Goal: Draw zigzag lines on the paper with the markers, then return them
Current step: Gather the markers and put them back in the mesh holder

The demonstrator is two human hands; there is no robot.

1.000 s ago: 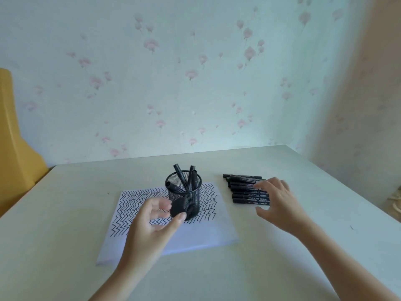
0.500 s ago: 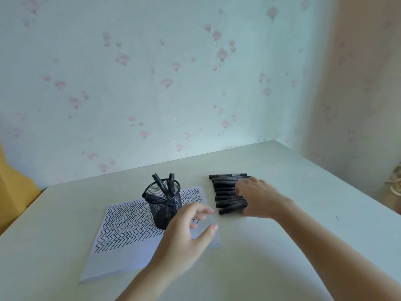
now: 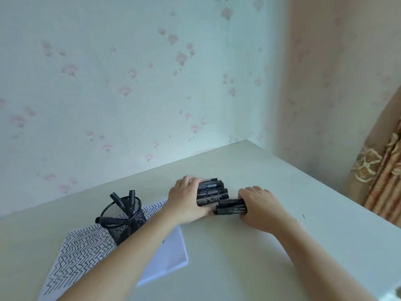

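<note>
Several black markers [image 3: 211,190] lie side by side in a row on the pale table [image 3: 238,246]. My left hand [image 3: 186,199] covers their left ends, with fingers over the far side and the thumb on the near side. My right hand [image 3: 259,206] curls round the right ends of the two nearest markers [image 3: 231,207], which sit shifted to the right of the row. A black mesh pen cup [image 3: 127,222] holding three markers stands on the white paper [image 3: 86,248], which is covered in zigzag lines. My left forearm crosses over the paper's right part.
The table meets a flowered wall at the back and a beige wall on the right. A patterned curtain [image 3: 382,170] hangs beyond the table's right edge. The near right of the table [image 3: 271,268] is bare surface.
My left hand has moved from beside the pen cup over to the left ends of the markers. My right hand now grips the nearest two from the right. The view has swung right.
</note>
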